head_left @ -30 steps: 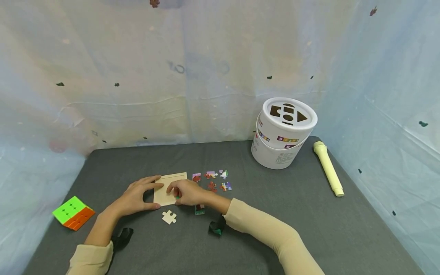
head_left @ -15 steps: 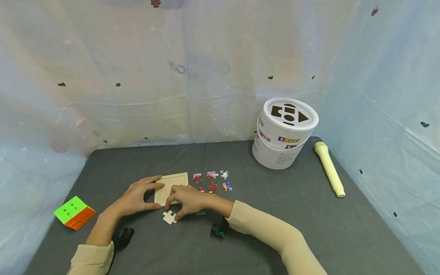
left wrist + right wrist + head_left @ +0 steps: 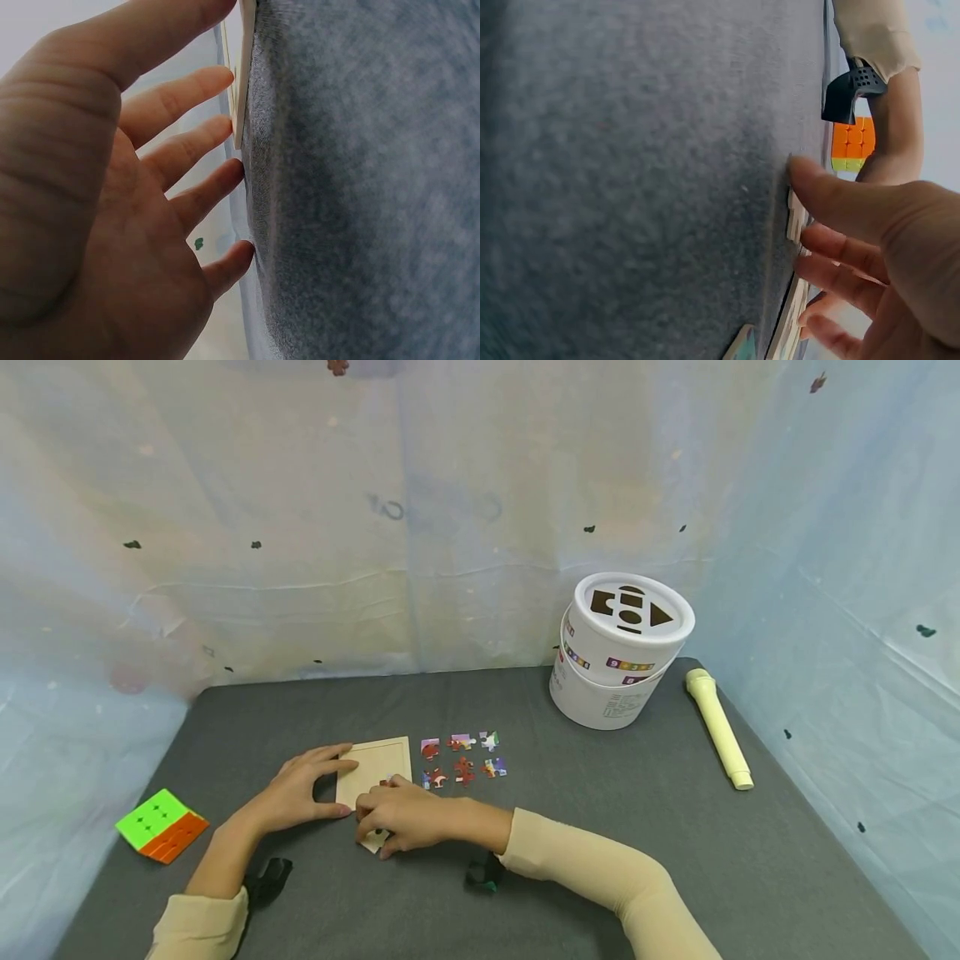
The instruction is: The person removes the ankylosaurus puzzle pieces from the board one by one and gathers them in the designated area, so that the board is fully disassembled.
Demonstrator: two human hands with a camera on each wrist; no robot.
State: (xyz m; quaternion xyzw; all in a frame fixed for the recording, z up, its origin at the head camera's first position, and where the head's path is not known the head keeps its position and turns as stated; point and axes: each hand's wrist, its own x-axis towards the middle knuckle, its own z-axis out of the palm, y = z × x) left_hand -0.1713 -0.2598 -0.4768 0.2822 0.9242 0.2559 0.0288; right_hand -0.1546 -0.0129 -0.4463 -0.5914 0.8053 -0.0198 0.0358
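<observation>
A pale wooden puzzle tray [image 3: 375, 760] lies on the grey table. At its left side my left hand [image 3: 303, 785] rests with fingers spread and nearly straight, the fingertips and thumb touching the edge. My right hand [image 3: 405, 817] is at the tray's front edge, its thumb and fingers around a blank-side-up puzzle piece [image 3: 372, 842] on the table. In the right wrist view that puzzle piece [image 3: 796, 216] sits between thumb and forefinger. A small reddish printed bit [image 3: 386, 782] shows in the tray beside my right knuckles, mostly hidden.
Several printed puzzle pieces [image 3: 463, 768] lie right of the tray. Another piece [image 3: 742, 345] shows low in the right wrist view. A green-and-orange puzzle cube [image 3: 162, 825] sits at left. A white bucket [image 3: 621, 652] and a pale-yellow toy microphone [image 3: 718, 728] stand and lie at right.
My right hand has moved from over the tray toward me, down to the blank-side-up puzzle piece, and its fingers have closed around it. The left hand has stayed at the tray's side.
</observation>
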